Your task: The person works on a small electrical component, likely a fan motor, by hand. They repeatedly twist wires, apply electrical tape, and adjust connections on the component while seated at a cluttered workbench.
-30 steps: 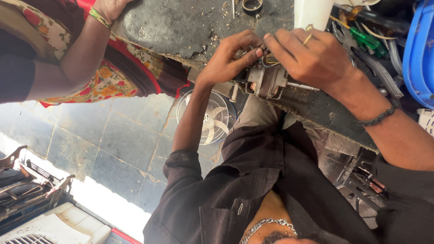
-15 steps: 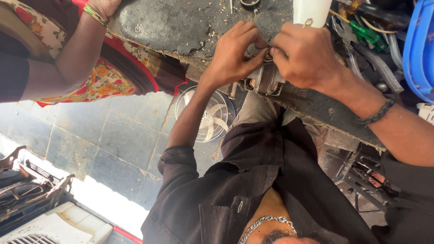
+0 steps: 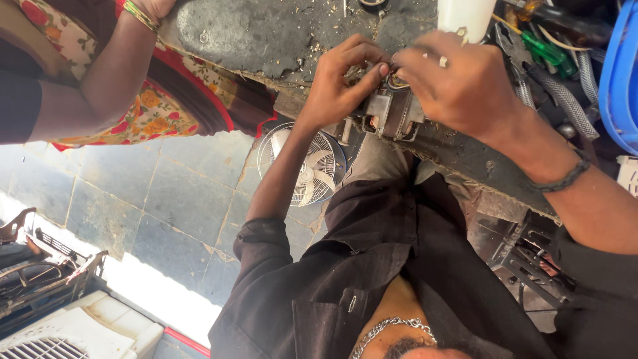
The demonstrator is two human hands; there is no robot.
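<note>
1. Pinching at the top of a small grey metal motor block (image 3: 392,113), fingers (image 3: 372,70) of both hands are closing narrowly on it.
2. Left hand (image 3: 342,83) and right hand (image 3: 465,83) are meeting over the block, which is sitting at the grimy table (image 3: 266,36) edge.
3. Blue tub (image 3: 621,73) is standing at the right, contents hidden; a white container (image 3: 465,16) is standing just behind the right hand.

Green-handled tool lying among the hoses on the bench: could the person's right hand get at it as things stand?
Probably yes. The green-handled tool lies just past the right hand, with nothing between them. But that hand's fingers are busy on the metal part and would have to let go.
</note>
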